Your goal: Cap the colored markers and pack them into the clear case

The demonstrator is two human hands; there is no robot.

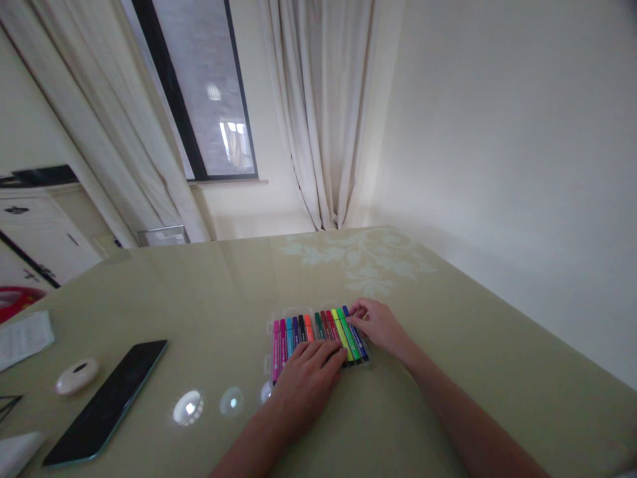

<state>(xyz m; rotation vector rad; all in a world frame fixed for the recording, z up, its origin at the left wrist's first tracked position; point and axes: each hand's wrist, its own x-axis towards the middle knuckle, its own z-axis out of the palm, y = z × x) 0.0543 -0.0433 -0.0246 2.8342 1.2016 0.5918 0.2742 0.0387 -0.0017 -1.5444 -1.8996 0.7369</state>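
Note:
A row of coloured felt-tip markers (304, 327) lies side by side in a clear plastic case (269, 365) on the table. Across the lower middle of the row rests my left hand (311, 372), palm down with its fingers stretched over the pens, hiding part of them. At the row's right end my right hand (374, 322) has thumb and fingers pinched at the upper part of a blue marker (362, 345). That marker lies at a slant beside a green marker (349, 337) and a yellow one (341, 335).
A dark tablet (107, 401) lies on the left of the glossy table (209, 299), near a white computer mouse (77, 376) and a paper packet (26, 338). A wall (522, 166) runs along the right side. Curtains (323, 113) and a window stand behind.

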